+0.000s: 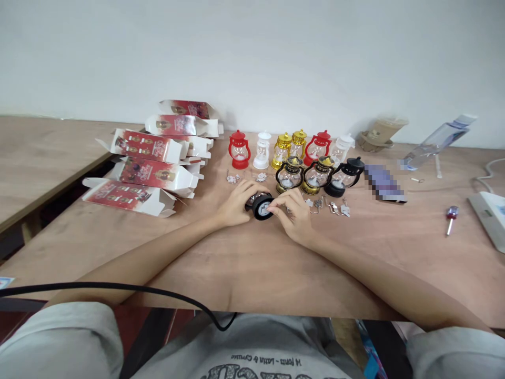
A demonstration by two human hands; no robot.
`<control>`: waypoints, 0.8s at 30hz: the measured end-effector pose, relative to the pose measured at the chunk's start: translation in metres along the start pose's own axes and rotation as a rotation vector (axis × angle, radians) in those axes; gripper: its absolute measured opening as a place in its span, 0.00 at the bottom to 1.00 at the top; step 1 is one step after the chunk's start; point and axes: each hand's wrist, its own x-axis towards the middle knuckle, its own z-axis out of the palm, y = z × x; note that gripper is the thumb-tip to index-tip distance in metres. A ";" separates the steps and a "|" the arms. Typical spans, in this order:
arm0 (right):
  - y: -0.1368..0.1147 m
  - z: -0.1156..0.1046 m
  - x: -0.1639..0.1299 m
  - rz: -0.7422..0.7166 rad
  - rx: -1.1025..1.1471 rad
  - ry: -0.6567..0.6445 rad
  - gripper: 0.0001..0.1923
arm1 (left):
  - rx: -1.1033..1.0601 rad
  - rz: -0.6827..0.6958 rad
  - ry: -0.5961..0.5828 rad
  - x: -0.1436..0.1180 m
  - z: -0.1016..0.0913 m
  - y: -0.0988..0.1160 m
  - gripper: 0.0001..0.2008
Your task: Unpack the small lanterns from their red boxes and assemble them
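Note:
My left hand (239, 204) is wrapped round a small black lantern (263, 209), tipped so that its round base, with a pale grey centre, faces me. At that base the thumb and forefinger of my right hand (292, 215) are pinched together; whatever sits between them is too small to make out. Just behind my hands stand two black-and-gold lanterns (290, 181) and another black lantern (343, 187). Farther back is a row of red (239, 152), white (261, 152) and gold lanterns (281, 152). Small metal wire pieces with tags (339, 208) lie beside my right hand.
Several open red-and-white boxes (145, 173) are heaped on the left of the table (244, 268). Toward the right are a phone (382, 181), a lidded cup (382, 131), a leaning clear bottle (440, 139), a screwdriver (451, 218) and a white device (489, 216). A black cable (118, 286) crosses in front.

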 end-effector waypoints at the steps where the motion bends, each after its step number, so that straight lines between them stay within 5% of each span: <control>1: 0.000 0.000 0.000 -0.004 -0.008 0.002 0.05 | 0.003 -0.005 -0.004 0.000 0.000 -0.001 0.28; 13: 0.001 0.003 -0.001 0.015 -0.034 0.082 0.05 | 0.005 0.016 0.010 0.000 0.000 0.000 0.27; 19: 0.000 0.003 0.000 -0.005 0.079 -0.048 0.11 | 0.032 0.027 0.031 -0.001 0.003 -0.003 0.26; 24: 0.001 0.003 -0.002 -0.030 0.107 -0.003 0.08 | 0.033 0.044 0.036 0.000 0.003 -0.004 0.26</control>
